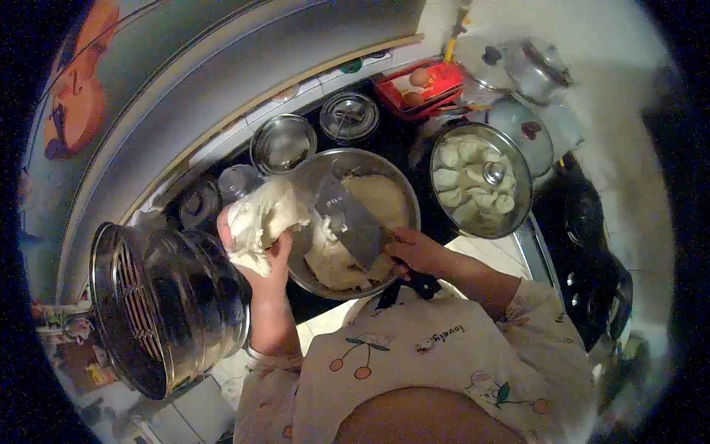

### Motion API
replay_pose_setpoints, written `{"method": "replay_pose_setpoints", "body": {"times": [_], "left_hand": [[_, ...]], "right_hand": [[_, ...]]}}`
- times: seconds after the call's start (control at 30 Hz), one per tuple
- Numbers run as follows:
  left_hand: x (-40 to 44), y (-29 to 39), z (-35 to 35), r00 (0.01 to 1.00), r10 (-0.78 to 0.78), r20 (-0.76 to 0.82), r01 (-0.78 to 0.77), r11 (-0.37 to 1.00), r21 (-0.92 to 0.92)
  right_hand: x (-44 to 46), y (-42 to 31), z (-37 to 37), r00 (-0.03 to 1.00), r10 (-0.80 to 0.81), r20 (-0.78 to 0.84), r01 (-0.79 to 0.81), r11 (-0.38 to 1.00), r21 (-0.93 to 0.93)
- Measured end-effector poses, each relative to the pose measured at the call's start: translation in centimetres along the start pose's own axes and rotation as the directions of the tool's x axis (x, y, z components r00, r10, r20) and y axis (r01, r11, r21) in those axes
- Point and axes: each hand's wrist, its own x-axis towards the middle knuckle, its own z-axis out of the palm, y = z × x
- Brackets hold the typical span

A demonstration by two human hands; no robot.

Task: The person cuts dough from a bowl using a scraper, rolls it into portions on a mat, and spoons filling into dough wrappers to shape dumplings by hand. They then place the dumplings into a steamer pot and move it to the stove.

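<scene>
My left hand is wrapped round a big lump of pale dough, raised at the left rim of a large metal bowl. The dough looks soft and ragged at its edges. More dough lies in the bowl, beside a tan surface that may be flour. Over the bowl's right side, my right hand grips the dark handle of a wide grey-bladed cleaver. The blade slants up and left across the bowl, with bits of dough on it. Where the blade's edge meets the dough is hard to tell.
A glass-lidded pan of pale dumpling-like pieces stands right of the bowl. Metal steamer tiers lie at the left. Behind the bowl are round lids and a red tray with eggs. More pots stand at the back right.
</scene>
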Motion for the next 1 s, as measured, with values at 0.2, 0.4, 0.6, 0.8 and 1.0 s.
{"method": "replay_pose_setpoints", "body": {"times": [0.2,0.4,0.6,0.8,1.0], "left_hand": [[-3.5,0.4,0.5,0.868,-0.361,0.340,0.487,0.494,-0.720],[-8.9,0.6,-0.3,0.824,-0.404,0.398,0.452,0.044,-0.891],[-14.3,6.4,-0.6,0.766,-0.621,0.164,0.466,0.361,-0.808],[-20.6,10.2,-0.2,0.675,-0.737,-0.038,0.405,0.413,-0.816],[-23.9,11.9,-0.6,0.643,-0.743,-0.184,0.337,0.491,-0.803]], "right_hand": [[-2.2,-1.6,-0.2,0.917,-0.324,-0.233,0.030,0.637,-0.770],[-2.4,0.0,-0.8,0.966,-0.153,-0.207,-0.094,0.539,-0.837],[-3.0,1.8,-2.9,0.911,-0.410,-0.052,0.144,0.433,-0.890],[0.8,-0.2,-6.3,0.825,-0.559,-0.086,0.152,0.366,-0.918],[2.9,0.1,-6.4,0.820,-0.568,-0.068,0.105,0.267,-0.958]]}}
